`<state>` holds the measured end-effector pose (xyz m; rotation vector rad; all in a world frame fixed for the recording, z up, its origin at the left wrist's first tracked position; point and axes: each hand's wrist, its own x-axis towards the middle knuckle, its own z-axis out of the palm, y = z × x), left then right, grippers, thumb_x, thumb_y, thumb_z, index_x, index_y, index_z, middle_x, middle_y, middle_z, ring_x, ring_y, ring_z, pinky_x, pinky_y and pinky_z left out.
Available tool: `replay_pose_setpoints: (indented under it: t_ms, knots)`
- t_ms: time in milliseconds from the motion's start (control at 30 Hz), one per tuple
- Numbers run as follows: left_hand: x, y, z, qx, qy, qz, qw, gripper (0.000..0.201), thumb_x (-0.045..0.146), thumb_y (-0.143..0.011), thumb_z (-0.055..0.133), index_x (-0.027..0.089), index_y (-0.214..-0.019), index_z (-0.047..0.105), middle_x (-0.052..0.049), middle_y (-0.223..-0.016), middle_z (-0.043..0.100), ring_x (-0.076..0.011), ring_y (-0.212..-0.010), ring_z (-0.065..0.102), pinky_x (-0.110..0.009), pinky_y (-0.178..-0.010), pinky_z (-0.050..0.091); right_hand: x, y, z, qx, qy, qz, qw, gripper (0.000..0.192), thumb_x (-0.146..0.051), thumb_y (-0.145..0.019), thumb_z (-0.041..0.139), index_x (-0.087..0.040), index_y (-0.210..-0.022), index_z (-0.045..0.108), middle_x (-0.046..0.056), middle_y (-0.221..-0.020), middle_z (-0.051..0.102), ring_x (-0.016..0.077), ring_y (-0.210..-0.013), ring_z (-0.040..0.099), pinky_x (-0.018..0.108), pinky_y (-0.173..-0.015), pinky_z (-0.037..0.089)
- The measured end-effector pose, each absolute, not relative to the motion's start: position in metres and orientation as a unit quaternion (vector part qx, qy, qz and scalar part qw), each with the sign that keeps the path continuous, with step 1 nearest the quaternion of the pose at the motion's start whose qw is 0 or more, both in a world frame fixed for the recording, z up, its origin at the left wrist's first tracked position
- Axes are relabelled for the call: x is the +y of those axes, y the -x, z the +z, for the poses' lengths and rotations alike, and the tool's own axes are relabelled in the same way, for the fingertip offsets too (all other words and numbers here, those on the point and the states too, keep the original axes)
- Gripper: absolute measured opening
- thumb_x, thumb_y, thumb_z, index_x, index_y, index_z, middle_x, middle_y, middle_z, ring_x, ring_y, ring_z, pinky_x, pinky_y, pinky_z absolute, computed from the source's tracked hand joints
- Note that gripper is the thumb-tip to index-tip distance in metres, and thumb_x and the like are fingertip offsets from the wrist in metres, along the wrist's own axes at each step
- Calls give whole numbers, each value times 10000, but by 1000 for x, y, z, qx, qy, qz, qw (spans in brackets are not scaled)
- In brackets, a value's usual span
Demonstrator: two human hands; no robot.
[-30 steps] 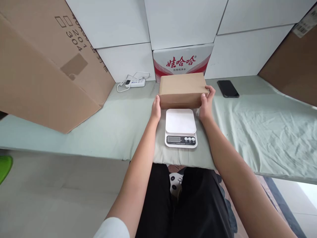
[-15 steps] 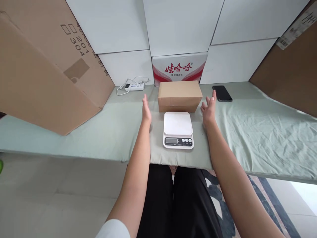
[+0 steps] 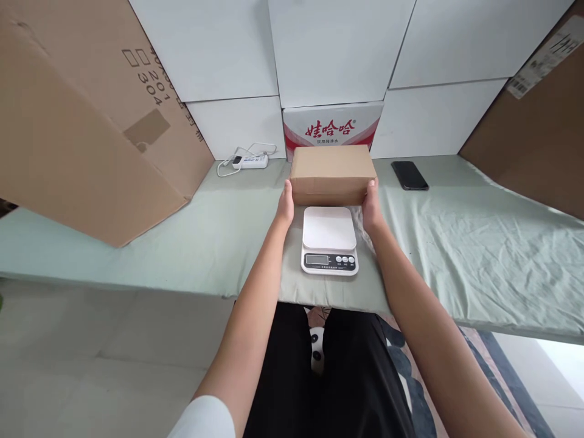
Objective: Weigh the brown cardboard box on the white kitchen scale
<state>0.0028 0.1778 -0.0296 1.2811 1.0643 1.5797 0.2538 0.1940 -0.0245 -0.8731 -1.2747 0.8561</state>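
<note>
Between my two hands is a closed brown cardboard box [image 3: 333,173], just behind the white kitchen scale. My left hand [image 3: 286,204] presses against the box's left side, and my right hand [image 3: 371,207] grips its right front corner. Most of the fingers are hidden behind the sides of the box. The kitchen scale [image 3: 329,228] sits flat near the table's front edge, its bare platform towards the box and its display and buttons towards me.
Left of the box lies a white power strip [image 3: 250,161] with its cord. A black phone [image 3: 409,175] rests at right. Large cartons [image 3: 91,140] flank the green cloth-covered table [image 3: 182,255]. A printed white carton [image 3: 333,125] stands against the white boxes behind.
Both hands have come inward from either side of the cardboard box and now touch its sides. The box seems slightly lifted or shifted; the scale has stayed put.
</note>
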Motion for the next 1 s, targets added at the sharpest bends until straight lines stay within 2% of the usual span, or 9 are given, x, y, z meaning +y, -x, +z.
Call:
replay_pose_setpoints:
  t_ms: [100,200,300,400,533,700,867,1000]
  knots:
    - [143,4,-6,399,-558,642,343,973,965,-990,359,267,-1608,639,-77,-1789,560,-338,-1768,354,-447,-1441,321,163,-255,2,-595,353,347,633,909,-923,-993,377,-363,-1706,444,34,-1812,484,297,-1745,387,565,-1487,264]
    - [95,7,6,393,-588,637,306,949,953,-1004,316,314,-1629,633,-58,-1767,589,-319,-1780,328,-445,-1461,280,117,-262,10,-630,345,331,612,831,-867,-1046,380,-416,-1744,382,6,-1854,421,300,-1764,354,579,-1490,255]
    - [50,2,-2,402,-585,633,310,970,962,-998,256,341,-1661,599,-55,-1752,607,-325,-1763,366,-456,-1445,322,73,-268,-3,-621,358,338,610,804,-836,-1063,397,-430,-1757,370,-10,-1870,387,313,-1780,319,585,-1499,230]
    - [24,-6,-21,413,-567,634,326,955,946,-1011,245,342,-1657,604,-75,-1750,605,-338,-1747,397,-477,-1442,329,48,-270,-20,-601,375,336,620,796,-830,-1060,415,-418,-1741,409,6,-1843,431,323,-1790,288,602,-1500,209]
    - [18,-13,-36,417,-555,637,334,938,936,-1017,255,347,-1665,592,-86,-1753,600,-336,-1751,389,-501,-1454,299,41,-269,-26,-604,390,319,618,771,-808,-1065,421,-410,-1725,444,34,-1803,486,351,-1766,332,643,-1486,227]
    - [26,-14,-35,411,-551,641,343,915,937,-1015,281,364,-1655,596,-76,-1754,598,-328,-1759,372,-504,-1451,302,38,-268,-23,-606,403,303,615,790,-805,-1055,443,-405,-1735,422,33,-1819,467,366,-1757,333,673,-1488,209]
    - [27,-14,-33,404,-550,643,347,888,920,-1027,307,360,-1653,594,-81,-1744,609,-329,-1754,381,-508,-1449,309,35,-268,-21,-610,411,301,608,813,-803,-1060,433,-385,-1756,393,43,-1837,438,367,-1780,294,669,-1492,210]
    - [27,-16,-33,406,-550,641,348,922,940,-1012,291,353,-1658,590,-85,-1749,604,-331,-1757,377,-509,-1442,330,37,-266,-20,-605,416,305,606,806,-806,-1060,429,-401,-1756,391,45,-1808,480,350,-1777,314,647,-1500,202]
